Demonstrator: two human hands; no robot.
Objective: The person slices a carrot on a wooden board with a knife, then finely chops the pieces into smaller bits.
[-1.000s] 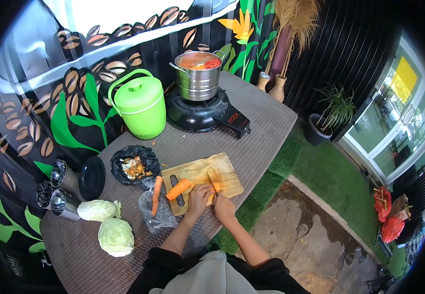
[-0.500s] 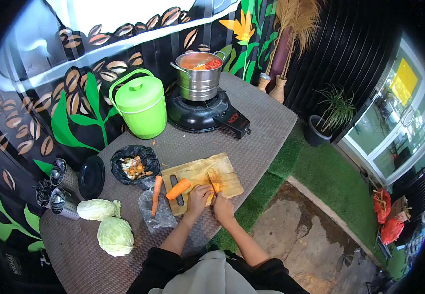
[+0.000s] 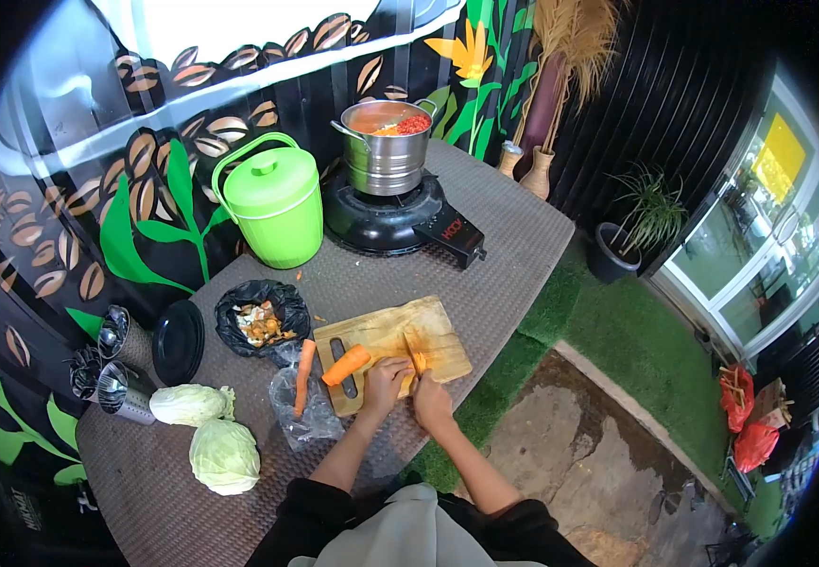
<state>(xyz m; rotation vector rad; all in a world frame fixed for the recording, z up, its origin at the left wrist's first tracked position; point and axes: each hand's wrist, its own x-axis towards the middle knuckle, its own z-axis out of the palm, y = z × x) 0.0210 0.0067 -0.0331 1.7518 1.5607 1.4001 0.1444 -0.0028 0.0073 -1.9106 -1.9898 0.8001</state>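
Note:
On the wooden cutting board (image 3: 390,326), my left hand (image 3: 387,380) is closed over a piece of carrot, mostly hidden under the fingers. Close beside it, my right hand (image 3: 431,399) grips a knife (image 3: 413,342); its handle is inside my fist and the blade points away from me. Cut carrot slivers (image 3: 420,361) lie against the blade. A thick peeled carrot piece (image 3: 346,365) rests near the board's handle slot, left of my left hand. Another long carrot (image 3: 304,376) lies off the board on a clear plastic bag (image 3: 307,425).
A black bag of peelings (image 3: 263,317) sits left of the board. Two cabbages (image 3: 224,457) (image 3: 190,404) lie at the near left. Behind stand a green lidded bucket (image 3: 275,203) and a steel pot (image 3: 386,156) on a black stove (image 3: 381,222). Metal utensil holders (image 3: 126,392) stand far left.
The view has shifted very slightly. Both hands stay over the board in almost the same place, with the knife still at the carrot.

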